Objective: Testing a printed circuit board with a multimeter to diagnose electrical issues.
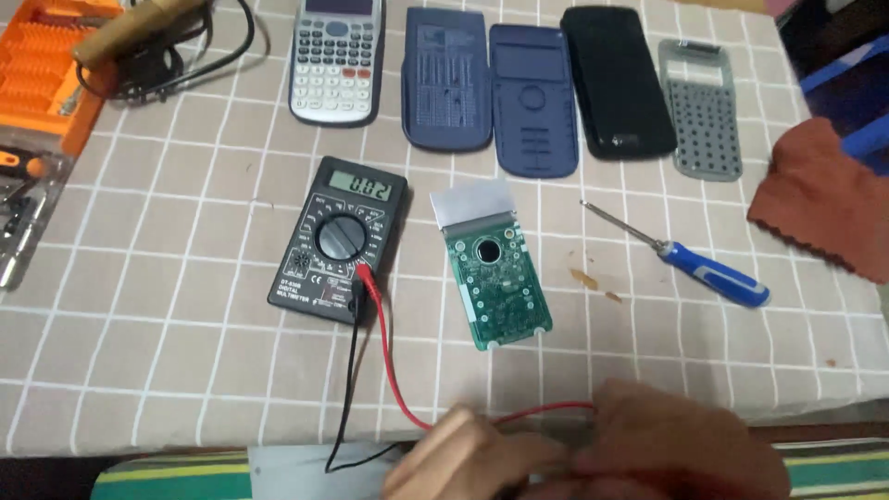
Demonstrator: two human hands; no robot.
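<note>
Though blurred, red lead [389, 361] between hands [463, 458] [676, 444]

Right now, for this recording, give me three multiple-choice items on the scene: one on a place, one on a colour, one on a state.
1. Where does the green circuit board lie?
A. Right of the multimeter
B. On the orange tool case
C. Under the rust-coloured cloth

2. What colour is the screwdriver handle?
A. Yellow
B. Blue
C. Black

3. What is the multimeter's state?
A. Display blank
B. Leads unplugged
C. Display lit with digits, red lead and black lead plugged in

Answers: 1 A, the board sits beside the meter on the checked cloth; 2 B, the grip is blue; 3 C, digits show and both leads run toward the hands at the table edge.
</note>
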